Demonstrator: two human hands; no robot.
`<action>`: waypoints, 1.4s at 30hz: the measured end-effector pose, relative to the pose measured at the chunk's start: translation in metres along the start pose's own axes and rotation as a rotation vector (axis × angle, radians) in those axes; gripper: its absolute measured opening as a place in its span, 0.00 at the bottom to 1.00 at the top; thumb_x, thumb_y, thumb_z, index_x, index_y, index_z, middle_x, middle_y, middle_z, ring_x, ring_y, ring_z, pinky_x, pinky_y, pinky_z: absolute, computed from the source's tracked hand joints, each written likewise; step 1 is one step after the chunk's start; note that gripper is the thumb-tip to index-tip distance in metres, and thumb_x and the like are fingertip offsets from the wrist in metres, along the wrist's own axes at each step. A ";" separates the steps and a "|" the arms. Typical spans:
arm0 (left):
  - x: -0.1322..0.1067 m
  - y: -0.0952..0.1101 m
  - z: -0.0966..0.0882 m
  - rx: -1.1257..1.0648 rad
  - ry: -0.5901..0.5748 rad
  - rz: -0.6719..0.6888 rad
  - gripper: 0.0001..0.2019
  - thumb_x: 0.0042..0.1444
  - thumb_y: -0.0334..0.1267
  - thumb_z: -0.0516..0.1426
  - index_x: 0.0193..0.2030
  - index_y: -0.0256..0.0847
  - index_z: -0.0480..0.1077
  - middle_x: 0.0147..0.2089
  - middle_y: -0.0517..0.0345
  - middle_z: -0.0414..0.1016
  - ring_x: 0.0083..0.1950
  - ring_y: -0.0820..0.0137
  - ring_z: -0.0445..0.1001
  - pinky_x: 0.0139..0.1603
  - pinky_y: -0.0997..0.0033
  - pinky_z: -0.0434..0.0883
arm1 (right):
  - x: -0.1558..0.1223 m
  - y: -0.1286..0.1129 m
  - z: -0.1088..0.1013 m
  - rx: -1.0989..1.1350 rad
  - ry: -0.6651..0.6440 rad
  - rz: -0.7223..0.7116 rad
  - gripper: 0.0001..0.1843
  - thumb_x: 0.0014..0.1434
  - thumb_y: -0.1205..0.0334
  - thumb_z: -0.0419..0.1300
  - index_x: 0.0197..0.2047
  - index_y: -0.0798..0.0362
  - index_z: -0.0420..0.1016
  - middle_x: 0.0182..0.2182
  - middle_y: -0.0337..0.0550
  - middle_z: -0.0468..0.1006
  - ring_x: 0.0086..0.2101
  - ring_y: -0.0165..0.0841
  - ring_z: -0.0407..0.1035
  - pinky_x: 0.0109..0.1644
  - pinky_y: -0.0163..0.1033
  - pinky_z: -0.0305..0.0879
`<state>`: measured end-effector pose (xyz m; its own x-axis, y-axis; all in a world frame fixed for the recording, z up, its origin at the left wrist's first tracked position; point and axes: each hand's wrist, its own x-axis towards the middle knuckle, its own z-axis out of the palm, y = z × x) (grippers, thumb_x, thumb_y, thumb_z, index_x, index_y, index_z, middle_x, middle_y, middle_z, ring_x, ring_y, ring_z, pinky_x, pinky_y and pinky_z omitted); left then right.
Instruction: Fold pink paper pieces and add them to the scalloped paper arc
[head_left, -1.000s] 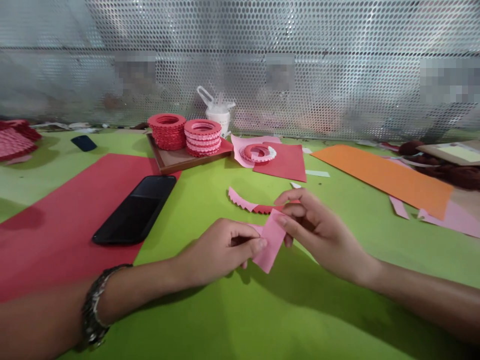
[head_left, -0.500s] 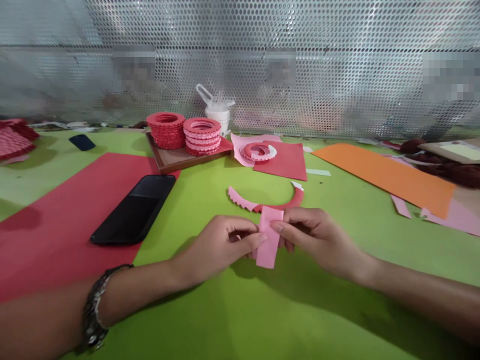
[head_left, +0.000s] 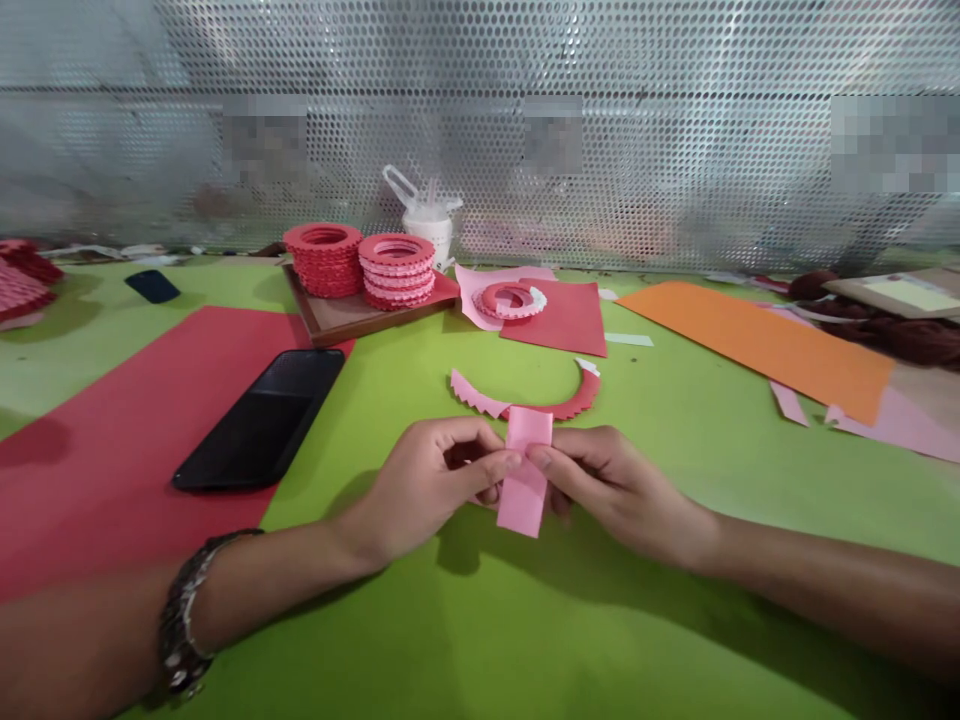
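Left hand: thumb and forefinger pinch the left edge of the slip; the other fingers are curled under.
Right hand: thumb and forefinger pinch the right edge of the slip, level with the left pinch; the other fingers are tucked in.
Slip: pink paper, upright between the two pinches. It sits just above the table, low and centre in our view; we cannot tell whether its lower end touches the table.
Change: one second ago the slip hung tilted and looked broader, and the right hand reached further forward with its fingers looser. Now the slip is square to us and narrower, with the hands drawn closer together.
Meaning: we judge that the paper is now squared up and under even control from both sides. We cannot tell whether it has been folded.
Arc: toothed red-and-pink piece, flat on the table just beyond the slip, now wholly uncovered.
Phone: dark, lying to the left, partly on the red sheet.
Tray: further back, bearing two stacks of rings.
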<state>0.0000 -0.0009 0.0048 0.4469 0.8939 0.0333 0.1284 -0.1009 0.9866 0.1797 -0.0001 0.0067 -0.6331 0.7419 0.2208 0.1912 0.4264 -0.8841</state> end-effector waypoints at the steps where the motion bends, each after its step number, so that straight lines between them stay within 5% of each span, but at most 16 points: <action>1: 0.000 0.000 0.000 -0.001 0.009 0.003 0.09 0.53 0.37 0.56 0.25 0.36 0.66 0.24 0.64 0.67 0.25 0.78 0.67 0.27 0.80 0.66 | 0.000 0.000 0.001 0.013 -0.013 -0.002 0.18 0.66 0.62 0.45 0.26 0.57 0.64 0.19 0.36 0.66 0.20 0.21 0.60 0.22 0.25 0.56; 18: 0.001 0.009 -0.001 0.068 0.082 0.063 0.10 0.52 0.36 0.55 0.21 0.37 0.65 0.20 0.66 0.66 0.23 0.78 0.64 0.26 0.79 0.62 | 0.000 0.005 0.001 -0.059 -0.128 0.000 0.21 0.66 0.59 0.45 0.23 0.57 0.60 0.17 0.35 0.63 0.17 0.21 0.56 0.20 0.26 0.52; 22: 0.005 0.006 -0.004 -0.028 0.152 0.015 0.10 0.51 0.37 0.55 0.21 0.38 0.65 0.19 0.67 0.65 0.22 0.79 0.63 0.26 0.78 0.61 | -0.001 0.008 -0.010 -0.433 -0.011 -0.294 0.11 0.64 0.59 0.52 0.35 0.58 0.67 0.24 0.40 0.71 0.22 0.26 0.64 0.24 0.29 0.60; 26: 0.007 -0.001 -0.005 -0.195 0.141 -0.019 0.09 0.50 0.39 0.56 0.23 0.37 0.65 0.19 0.68 0.64 0.21 0.80 0.61 0.23 0.79 0.59 | 0.000 0.006 -0.019 -0.758 0.091 -0.626 0.09 0.64 0.64 0.52 0.46 0.56 0.67 0.39 0.47 0.74 0.40 0.32 0.69 0.43 0.35 0.66; 36: 0.006 0.009 -0.007 -0.185 0.046 -0.091 0.06 0.47 0.38 0.59 0.26 0.37 0.70 0.24 0.65 0.68 0.24 0.78 0.64 0.27 0.78 0.64 | 0.001 -0.008 -0.018 -0.269 -0.042 -0.383 0.08 0.64 0.63 0.52 0.38 0.56 0.70 0.32 0.43 0.74 0.34 0.28 0.68 0.37 0.32 0.67; 42: 0.004 0.007 -0.003 -0.205 0.047 -0.138 0.05 0.49 0.35 0.59 0.25 0.37 0.72 0.23 0.64 0.71 0.24 0.78 0.68 0.27 0.79 0.67 | 0.000 -0.004 -0.016 -0.202 0.026 -0.218 0.05 0.61 0.67 0.55 0.33 0.56 0.68 0.28 0.39 0.73 0.28 0.25 0.68 0.31 0.28 0.65</action>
<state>0.0002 0.0030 0.0125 0.3955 0.9129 -0.1014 0.0006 0.1101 0.9939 0.1908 0.0070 0.0165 -0.6564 0.6337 0.4093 0.2001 0.6693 -0.7155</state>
